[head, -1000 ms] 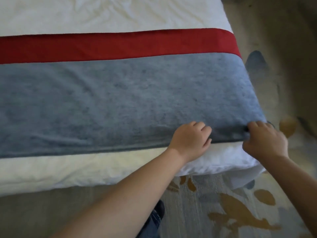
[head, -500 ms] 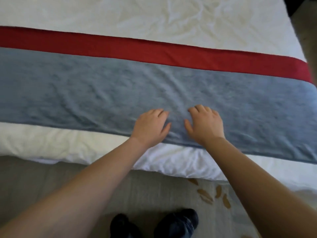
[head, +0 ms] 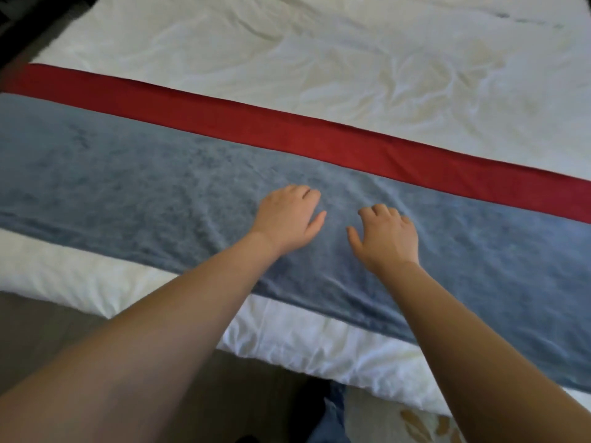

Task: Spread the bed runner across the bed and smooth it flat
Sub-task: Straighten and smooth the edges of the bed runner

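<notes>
The bed runner [head: 134,190], grey-blue with a red band along its far edge, lies across the white bed [head: 319,59] from left to right. Small creases show in the grey cloth around my hands. My left hand [head: 287,217] rests palm down on the grey part near the middle, fingers slightly curled and apart. My right hand [head: 385,236] lies flat on the runner just to the right of it, thumb spread out. Neither hand grips the cloth.
The wrinkled white duvet covers the bed beyond the runner and hangs over the near edge [head: 287,340]. Grey floor [head: 38,330] lies below at left, a patterned rug [head: 425,423] at lower right. My leg and a shoe [head: 326,420] stand by the bed.
My hands left the runner's right corner and moved left to its middle. Since half a second ago they slid further onto the grey cloth, away from the near edge, and the view shifted left.
</notes>
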The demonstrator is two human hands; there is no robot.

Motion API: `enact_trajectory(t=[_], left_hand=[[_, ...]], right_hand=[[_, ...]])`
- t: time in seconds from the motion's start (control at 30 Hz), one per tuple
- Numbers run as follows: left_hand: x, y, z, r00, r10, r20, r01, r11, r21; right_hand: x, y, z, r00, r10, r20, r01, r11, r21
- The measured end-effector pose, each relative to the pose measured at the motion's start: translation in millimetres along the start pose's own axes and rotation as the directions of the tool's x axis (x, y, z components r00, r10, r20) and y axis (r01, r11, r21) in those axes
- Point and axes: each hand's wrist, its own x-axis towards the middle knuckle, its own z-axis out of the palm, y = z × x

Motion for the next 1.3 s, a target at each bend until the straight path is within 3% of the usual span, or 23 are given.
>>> enact_trajectory(t=[0.2, 0.3, 0.43, 0.73, 0.83, 0.93, 1.17, 1.3], left_hand=[[92, -25, 27, 0.997, -0.069, 0.034, 0.068, 0.997, 0.027], [144, -33, 39, 0.997, -0.072, 0.034, 0.071, 0.997, 0.019], [194, -47, 50, 0.995, -0.096, 0.007, 0.095, 0.992, 0.084], [283, -91, 80, 0.989, -0.145, 0.023, 0.142, 0.985, 0.101], [303, -106, 91, 0.992, -0.105, 0.074, 0.100, 0.993, 0.069], [318, -115, 98, 0.990, -0.046, 0.136, 0.040, 0.998, 0.052], [341, -121, 109, 0.986, 0.075, 0.151, -0.100, 0.981, 0.165], [336, -115, 111, 0.984, 0.132, 0.116, -0.138, 0.990, 0.041]], right_hand=[[100, 30, 17, 0.997, -0.076, 0.005, 0.076, 0.997, -0.019], [149, 56, 23, 0.999, -0.032, -0.002, 0.032, 0.999, -0.010], [198, 87, 36, 0.993, -0.107, 0.055, 0.113, 0.988, -0.105], [289, 107, 62, 0.998, -0.065, -0.018, 0.065, 0.998, -0.001], [310, 109, 75, 1.000, -0.010, -0.019, 0.011, 0.998, 0.056], [320, 112, 85, 0.999, -0.048, -0.007, 0.049, 0.995, 0.085], [329, 115, 99, 0.999, 0.014, -0.042, -0.008, 0.990, 0.144], [319, 136, 94, 0.997, -0.028, -0.071, 0.043, 0.977, 0.210]])
